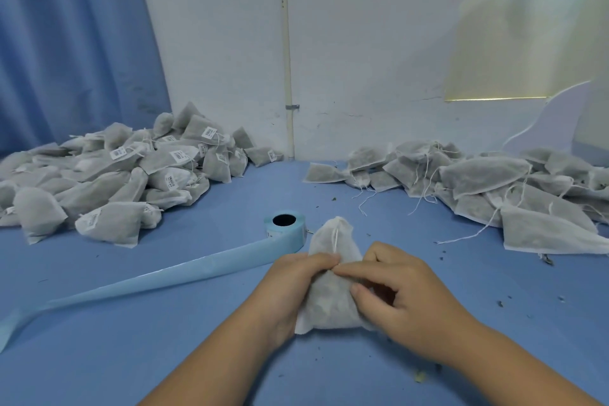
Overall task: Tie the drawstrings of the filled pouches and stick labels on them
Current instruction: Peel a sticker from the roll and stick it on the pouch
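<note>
A filled white mesh pouch (331,300) lies on the blue table in front of me, its gathered neck pointing away. Its white drawstring (336,239) runs down the neck to my fingertips. My left hand (293,287) grips the pouch's left side, fingers curled at the string. My right hand (395,287) holds the right side, thumb and forefinger pinching at the same spot. A blue label roll (286,228) stands just beyond the pouch, to its left.
A heap of labelled, tied pouches (125,175) fills the far left. Unlabelled pouches with loose strings (494,188) pile at the far right. The roll's blue backing strip (148,283) trails toward the left table edge. Small crumbs dot the table on the right.
</note>
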Demonstrator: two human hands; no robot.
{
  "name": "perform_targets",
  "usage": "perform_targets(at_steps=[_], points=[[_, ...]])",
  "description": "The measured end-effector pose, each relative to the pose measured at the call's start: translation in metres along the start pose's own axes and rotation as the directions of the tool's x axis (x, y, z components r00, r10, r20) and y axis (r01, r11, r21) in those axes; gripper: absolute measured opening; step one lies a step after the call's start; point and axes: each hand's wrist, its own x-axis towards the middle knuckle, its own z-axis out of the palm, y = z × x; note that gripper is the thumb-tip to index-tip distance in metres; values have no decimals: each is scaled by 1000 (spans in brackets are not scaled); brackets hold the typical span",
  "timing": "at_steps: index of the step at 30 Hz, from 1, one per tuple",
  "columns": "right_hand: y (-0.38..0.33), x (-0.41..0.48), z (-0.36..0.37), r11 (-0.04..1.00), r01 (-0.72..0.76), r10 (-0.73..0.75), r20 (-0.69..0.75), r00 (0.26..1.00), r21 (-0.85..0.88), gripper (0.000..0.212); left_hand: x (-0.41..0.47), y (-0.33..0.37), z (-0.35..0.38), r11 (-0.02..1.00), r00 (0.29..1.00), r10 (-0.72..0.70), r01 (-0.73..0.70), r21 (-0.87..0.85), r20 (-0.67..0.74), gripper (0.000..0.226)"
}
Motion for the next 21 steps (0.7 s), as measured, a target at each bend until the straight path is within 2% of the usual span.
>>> perform_targets(at_steps=[2,3,5,7,9,14,18,21], points=[[-2,1,2,992,-40,47,-51,998,120,28,3,6,-8,984,991,76,-57,171,-106,29],[-1,2,3,983,-60,73,-69,995,171,27,5,11,-14,943,970,155,-89,322,-185,19],[1,4,8,968,-116,138,-81,987,224,27,10,23,-30,772,891,354,-107,627,-284,20],[6,9,15,946,-201,222,-57,973,256,29,16,29,-48,588,820,512,-118,800,-255,29],[14,20,22,936,-279,284,9,959,216,28,22,30,-59,496,818,538,-110,861,-205,29],[34,71,41,945,-319,327,192,925,-72,41,35,26,-70,501,881,396,31,865,-260,23],[28,118,57,966,-172,230,340,912,-194,54,35,24,-76,544,891,359,42,838,-278,27],[22,137,71,962,-68,190,477,858,-263,50,32,25,-82,604,912,326,3,797,-250,29]])
